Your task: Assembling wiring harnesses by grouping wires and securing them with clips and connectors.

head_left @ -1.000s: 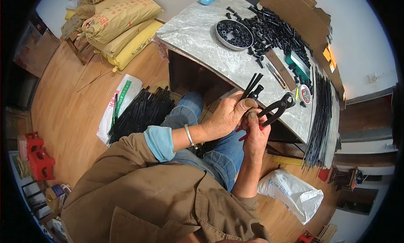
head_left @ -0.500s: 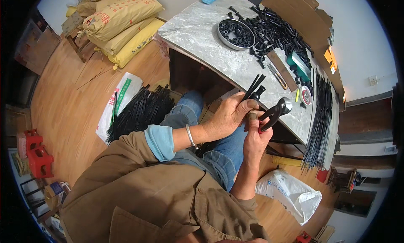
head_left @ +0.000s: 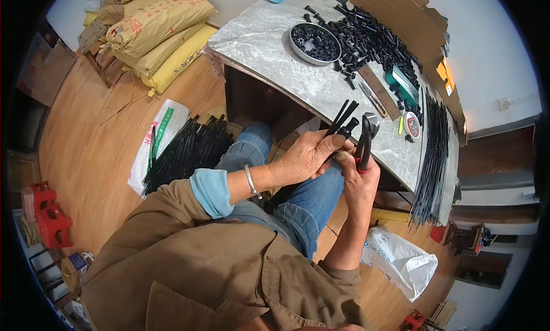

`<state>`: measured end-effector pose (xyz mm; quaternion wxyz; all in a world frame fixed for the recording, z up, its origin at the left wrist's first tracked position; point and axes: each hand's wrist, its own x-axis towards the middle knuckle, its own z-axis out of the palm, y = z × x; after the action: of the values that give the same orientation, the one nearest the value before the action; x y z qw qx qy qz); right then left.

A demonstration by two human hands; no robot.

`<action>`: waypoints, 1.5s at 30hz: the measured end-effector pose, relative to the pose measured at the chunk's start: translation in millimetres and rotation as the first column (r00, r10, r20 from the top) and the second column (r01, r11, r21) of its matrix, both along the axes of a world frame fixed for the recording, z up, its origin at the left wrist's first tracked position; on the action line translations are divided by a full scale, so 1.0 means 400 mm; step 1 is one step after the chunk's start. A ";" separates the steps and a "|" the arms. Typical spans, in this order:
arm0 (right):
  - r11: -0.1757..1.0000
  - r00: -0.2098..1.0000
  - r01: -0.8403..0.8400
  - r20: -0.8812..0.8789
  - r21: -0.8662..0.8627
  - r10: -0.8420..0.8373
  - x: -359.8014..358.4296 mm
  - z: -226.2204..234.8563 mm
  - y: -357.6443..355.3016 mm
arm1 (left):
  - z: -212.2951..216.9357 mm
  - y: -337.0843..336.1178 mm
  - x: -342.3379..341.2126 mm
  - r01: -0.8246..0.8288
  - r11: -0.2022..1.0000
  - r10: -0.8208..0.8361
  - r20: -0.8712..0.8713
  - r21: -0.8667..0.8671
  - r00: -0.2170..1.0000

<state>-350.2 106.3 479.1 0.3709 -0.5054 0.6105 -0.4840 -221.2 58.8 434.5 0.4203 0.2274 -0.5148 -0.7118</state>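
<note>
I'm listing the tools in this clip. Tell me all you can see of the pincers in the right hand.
The pincers are dark metal with a rounded, greyer head pointing up and away, near the table edge. Two long handles run down into the right hand, with a bit of red showing at the grip. They stand roughly upright beside the black rods held by the left hand. Whether the head is closed is unclear.

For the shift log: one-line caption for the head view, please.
Seated at a marble-topped table, left hand grips black rods while right hand holds pincers.

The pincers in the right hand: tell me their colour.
Black pincers, red showing at the right hand; head view.
</note>
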 end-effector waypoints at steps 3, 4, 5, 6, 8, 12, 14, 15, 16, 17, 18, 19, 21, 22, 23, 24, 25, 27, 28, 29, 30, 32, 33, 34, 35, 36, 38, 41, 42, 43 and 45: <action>1.000 0.997 -0.007 -0.076 0.027 0.009 -0.026 -0.007 0.013 | 0.001 -0.014 0.008 0.010 0.999 -0.010 -0.001 0.043 1.000; 0.983 0.992 -0.119 0.059 0.141 0.112 -0.035 0.009 0.028 | -0.012 -0.022 0.005 -0.009 0.991 0.011 -0.010 0.132 1.000; 0.941 0.960 -0.241 0.202 0.237 0.195 -0.049 0.016 0.043 | -0.016 -0.028 0.011 -0.012 0.991 0.013 -0.008 0.135 1.000; 0.912 0.947 -0.309 0.180 0.269 0.267 -0.074 0.018 0.062 | -0.017 -0.031 0.014 0.010 0.990 -0.009 -0.003 0.143 1.000; 0.873 0.916 -0.372 0.276 0.316 0.290 -0.079 0.037 0.095 | -0.021 -0.037 0.018 0.017 0.983 -0.018 0.006 0.180 1.000; 0.741 0.840 -0.512 0.430 0.433 0.329 -0.106 0.025 0.132 | -0.022 -0.039 0.008 0.038 0.978 -0.039 0.004 0.204 0.999; 0.726 0.836 -0.512 0.460 0.460 0.298 -0.106 0.035 0.133 | -0.019 -0.035 0.005 0.047 0.987 -0.050 0.016 0.157 0.999; 0.689 0.821 -0.533 0.495 0.491 0.283 -0.109 0.040 0.129 | -0.019 -0.034 0.004 0.056 0.986 -0.060 0.021 0.154 0.998; 0.650 0.805 -0.556 0.530 0.518 0.266 -0.113 0.046 0.127 | -0.019 -0.033 0.002 0.063 0.989 -0.068 0.033 0.136 0.997; 0.657 0.804 -0.553 0.534 0.512 0.260 -0.118 0.053 0.125 | -0.018 -0.031 0.001 0.070 0.991 -0.076 0.046 0.116 0.996; 0.636 0.795 -0.565 0.553 0.525 0.249 -0.126 0.061 0.127 | -0.017 -0.029 -0.002 0.081 0.990 -0.088 0.052 0.114 0.995; 0.614 0.785 -0.578 0.572 0.537 0.238 -0.130 0.073 0.127 | -0.014 -0.028 -0.005 0.083 0.989 -0.090 0.053 0.122 0.995; 0.600 0.815 -0.554 0.521 0.577 0.252 -0.129 0.105 0.132 | -0.009 -0.023 -0.011 0.100 0.987 -0.108 0.060 0.125 0.992; 0.583 0.817 -0.547 0.536 0.601 0.214 -0.131 0.111 0.139 | -0.006 -0.019 -0.012 0.109 0.989 -0.117 0.076 0.096 0.990; 0.565 0.817 -0.540 0.549 0.624 0.174 -0.132 0.119 0.145 | -0.003 -0.016 -0.014 0.120 0.990 -0.126 0.092 0.067 0.988; 0.555 0.832 -0.509 0.542 0.658 0.120 -0.116 0.137 0.145 | 0.000 -0.011 -0.017 0.132 0.989 -0.138 0.098 0.067 0.986; 0.562 0.830 -0.506 0.546 0.655 0.110 -0.109 0.147 0.142 | 0.004 -0.005 -0.019 0.105 0.992 -0.111 0.089 0.069 0.990; 0.540 0.924 -0.380 0.286 0.751 0.254 -0.099 0.160 0.133 | 0.006 -0.002 -0.021 0.084 0.994 -0.089 0.080 0.066 0.993; 0.623 0.928 -0.251 0.002 0.741 0.372 -0.092 0.146 0.131 | -0.001 -0.003 -0.020 0.066 0.995 -0.072 0.084 0.075 0.994; 0.627 0.929 -0.249 0.000 0.738 0.369 -0.088 0.128 0.134 | -0.008 -0.004 -0.018 0.046 0.995 -0.053 0.088 0.084 0.995; 0.634 0.924 -0.273 0.015 0.723 0.381 -0.088 0.109 0.133 | -0.011 -0.009 -0.018 0.028 0.996 -0.036 0.096 0.088 0.995; 0.609 0.909 -0.387 0.178 0.692 0.376 -0.098 0.111 0.123 | -0.014 -0.021 -0.024 0.040 0.992 -0.047 0.062 0.117 0.997; 0.609 0.909 -0.388 0.181 0.691 0.374 -0.102 0.109 0.128 | -0.016 -0.020 -0.023 0.065 0.986 -0.072 0.036 0.156 0.997; 0.641 0.901 -0.434 0.294 0.633 0.319 -0.107 0.106 0.133 | -0.016 -0.020 -0.024 0.083 0.981 -0.086 0.006 0.174 0.996; 0.674 0.875 -0.468 0.406 0.571 0.264 -0.115 0.104 0.138 | -0.015 -0.020 -0.018 0.085 0.981 -0.088 0.009 0.176 0.996; 0.628 0.856 -0.515 0.382 0.583 0.347 -0.134 0.116 0.135 | -0.011 -0.020 -0.015 0.101 0.981 -0.105 0.015 0.163 0.994; 0.567 0.856 -0.516 0.373 0.642 0.357 -0.143 0.162 0.123 | -0.011 -0.018 -0.016 0.115 0.981 -0.118 0.011 0.155 0.993; 0.507 0.882 -0.467 0.342 0.725 0.323 -0.144 0.184 0.118 | -0.018 -0.016 -0.021 0.132 0.977 -0.135 0.005 0.165 0.991; 0.514 0.874 -0.484 0.364 0.709 0.321 -0.152 0.176 0.116 | -0.018 -0.017 -0.024 0.132 0.980 -0.134 0.008 0.150 0.991; 0.520 0.866 -0.500 0.386 0.693 0.319 -0.158 0.171 0.114 | -0.019 -0.019 -0.027 0.132 0.982 -0.135 0.011 0.135 0.991; 0.519 0.874 -0.486 0.398 0.703 0.280 -0.152 0.170 0.117 | -0.021 -0.018 -0.029 0.134 0.983 -0.135 0.000 0.122 0.991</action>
<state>-410.8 152.9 547.1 0.7206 -0.3526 0.5830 -0.1283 -232.7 51.8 426.2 0.3544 0.2202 -0.4865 -0.7676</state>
